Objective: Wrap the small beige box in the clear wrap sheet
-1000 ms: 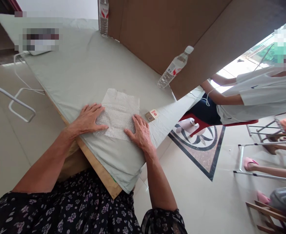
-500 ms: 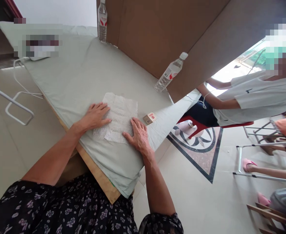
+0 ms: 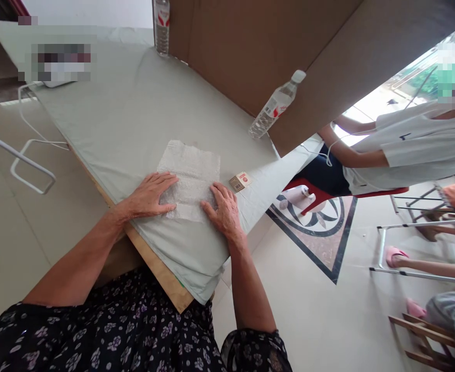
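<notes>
A sheet of clear bubble wrap (image 3: 191, 173) lies spread on the pale green tablecloth (image 3: 122, 113) in front of me. Flat on its left edge rests my left hand (image 3: 150, 195), fingers stretched out and thumb apart. My right hand (image 3: 224, 207) is at the sheet's right edge, also open, with its fingers lying on the cloth and the plastic. Neither hand grips anything. Just beyond my right fingertips sits a small tan and cream box (image 3: 240, 181) with a red mark.
A water bottle (image 3: 277, 107) leans against a tall brown cardboard panel (image 3: 246, 57); another bottle (image 3: 162, 28) stands at its far end. A person in a white shirt (image 3: 417, 147) sits to the right. The table's wooden edge (image 3: 160, 271) is close to my body.
My left hand has slid slightly down along the sheet's left edge, and the sheet looks flatter. My right hand stays at the right edge. The view has shifted a little.
</notes>
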A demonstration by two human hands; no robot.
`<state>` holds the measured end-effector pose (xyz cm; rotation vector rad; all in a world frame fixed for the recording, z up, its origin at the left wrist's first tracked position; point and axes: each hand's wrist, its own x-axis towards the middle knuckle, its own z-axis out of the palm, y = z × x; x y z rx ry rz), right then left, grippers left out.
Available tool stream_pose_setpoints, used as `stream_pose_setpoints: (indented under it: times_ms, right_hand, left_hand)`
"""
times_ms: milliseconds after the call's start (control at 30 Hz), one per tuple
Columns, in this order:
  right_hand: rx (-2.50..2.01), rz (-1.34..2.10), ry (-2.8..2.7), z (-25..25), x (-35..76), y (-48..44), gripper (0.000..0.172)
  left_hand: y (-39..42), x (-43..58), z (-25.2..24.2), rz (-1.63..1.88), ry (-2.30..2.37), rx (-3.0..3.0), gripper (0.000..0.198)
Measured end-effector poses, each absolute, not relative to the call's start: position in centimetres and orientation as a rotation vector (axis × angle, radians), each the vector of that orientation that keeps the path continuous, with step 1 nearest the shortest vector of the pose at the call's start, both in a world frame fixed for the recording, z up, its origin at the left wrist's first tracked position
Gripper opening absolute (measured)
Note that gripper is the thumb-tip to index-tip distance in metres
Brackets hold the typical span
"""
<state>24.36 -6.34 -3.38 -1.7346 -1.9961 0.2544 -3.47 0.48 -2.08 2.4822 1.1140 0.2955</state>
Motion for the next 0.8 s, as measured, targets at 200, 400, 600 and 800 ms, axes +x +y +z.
stream_pose_setpoints:
  times_ms: [200, 400, 600, 800]
  right_hand:
    - [-1.716, -0.143, -1.477, -4.1, 27.1, -5.6, 0.034]
    - [-1.844, 0.179, -1.284, -4.7, 30.5, -2.0, 0.066]
    - [-1.518, 0.425, -1.574, -1.7, 26.8, -2.7, 0.057]
    - [-1.374, 0.650, -1.889, -1.9, 21.1, -2.0, 0.055]
  left_hand:
    - [0.3, -3.3, -1.8, 0.303, 1.104, 2.481, 0.080]
    - [0.4, -3.2, -1.3, 0.280, 1.126, 2.451, 0.096]
    - [0.3, -3.2, -1.2, 0.277, 1.111, 2.449, 0.097]
    - [0.3, -3.2, -1.4, 0.282, 1.123, 2.436, 0.101]
